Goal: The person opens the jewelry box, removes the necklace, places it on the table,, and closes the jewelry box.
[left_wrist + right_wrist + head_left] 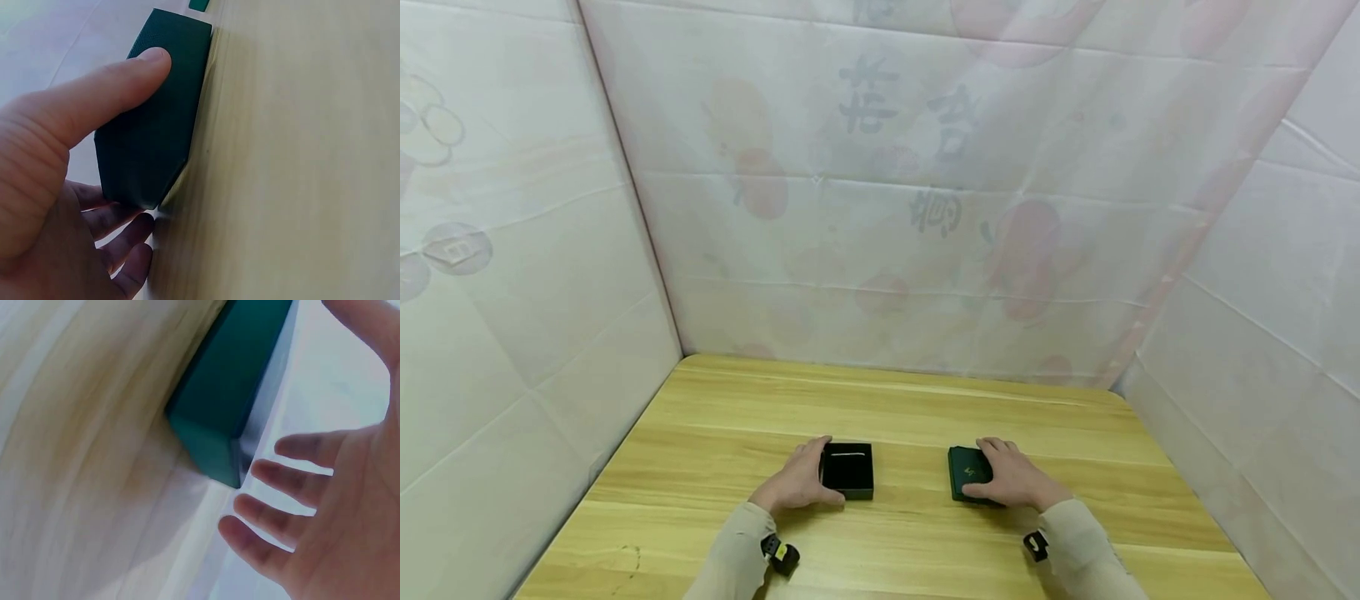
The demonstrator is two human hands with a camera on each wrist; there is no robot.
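Note:
A dark green box base (872,483) with a black inside faces up on the table, left of the middle. A thin, pale strip (848,454) lies across the black inside near its far edge. My left hand (801,482) holds this base from the left. In the left wrist view its thumb (140,75) lies on the green side wall and the fingers reach behind. Further right is a green box lid (964,473) with a small gold mark on top. My right hand (1011,477) hovers over the lid's right part, thumb and fingers spread in the right wrist view.
Both box parts rest on a wood-grain table (910,542), with a hand's-width gap or more between them. A pale printed cloth (865,250) hangs behind the table, with more cloth on both sides. Each wrist wears a black strap device (780,554).

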